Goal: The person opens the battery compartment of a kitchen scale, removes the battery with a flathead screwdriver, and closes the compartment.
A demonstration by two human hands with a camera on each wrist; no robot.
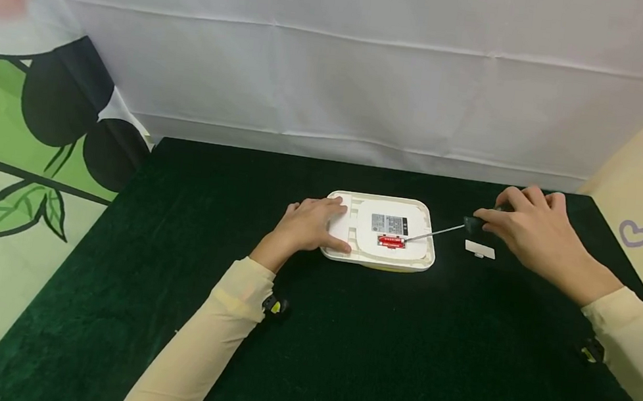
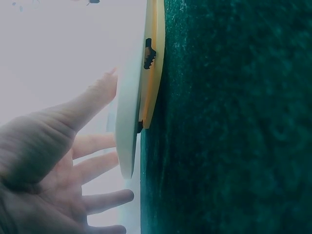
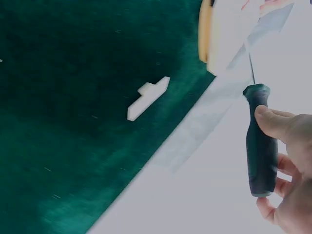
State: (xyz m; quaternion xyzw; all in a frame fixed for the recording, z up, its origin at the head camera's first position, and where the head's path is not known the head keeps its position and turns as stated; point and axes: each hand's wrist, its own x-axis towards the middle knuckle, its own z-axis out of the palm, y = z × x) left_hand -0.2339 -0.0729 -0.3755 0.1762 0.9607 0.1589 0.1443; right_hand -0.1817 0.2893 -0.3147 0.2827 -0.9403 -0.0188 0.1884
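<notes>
A white device with rounded corners [image 1: 360, 251] lies back side up, showing a printed label and a small compartment with red batteries [image 1: 391, 241]. My left hand [image 1: 312, 226] rests on its left end, thumb on the white back and fingers extended. In my right hand [image 1: 538, 228] is a screwdriver [image 3: 262, 141], its dark handle gripped between thumb and fingers. The metal shaft slants down leftward, its tip right at the right end of the batteries. Below the right hand, a small white battery cover [image 1: 480, 250] with a tab lies on the cloth.
A dark green cloth [image 1: 398, 361] covers the table. White fabric [image 1: 311, 80] hangs behind the table's far edge, and printed cartoon panels stand at left and right. Yellow trim [image 2: 155, 83] shows under the device in the left wrist view.
</notes>
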